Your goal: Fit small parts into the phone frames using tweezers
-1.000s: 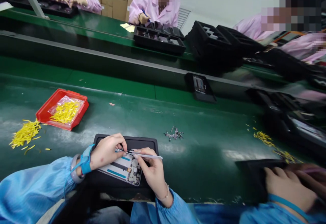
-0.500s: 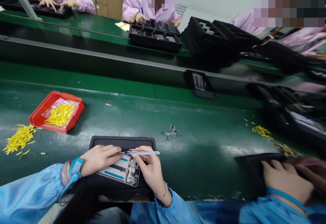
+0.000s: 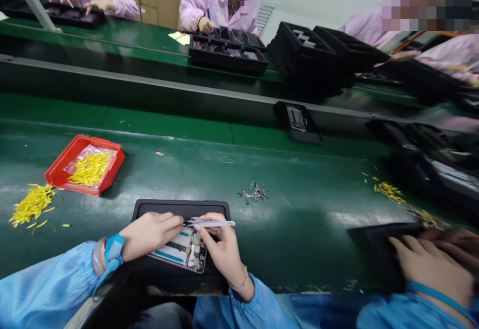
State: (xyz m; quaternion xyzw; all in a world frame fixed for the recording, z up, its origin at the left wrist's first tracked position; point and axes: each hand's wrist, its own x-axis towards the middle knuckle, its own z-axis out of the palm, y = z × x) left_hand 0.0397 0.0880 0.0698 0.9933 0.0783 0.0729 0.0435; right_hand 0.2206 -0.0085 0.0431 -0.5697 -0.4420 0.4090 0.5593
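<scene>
An opened phone lies in a black foam tray at the table's near edge, its circuit board and blue strips showing. In my right hand is a pair of white tweezers, pinched between thumb and fingers above the phone's top edge. The tweezers point left, toward my left fingertips. My left hand rests over the left part of the phone, with its fingers pressed together at the tweezers' tips. Whatever these fingers pinch is hidden or too small to name.
A red bin of yellow strips stands at left, beside a loose yellow pile. Small dark-and-silver parts lie right of the tray. Another phone tray sits farther back. A co-worker's hand works at right.
My left hand has shifted slightly right along the phone, closer to the tweezers. My right hand keeps its hold on the tweezers. The view has moved slightly.
</scene>
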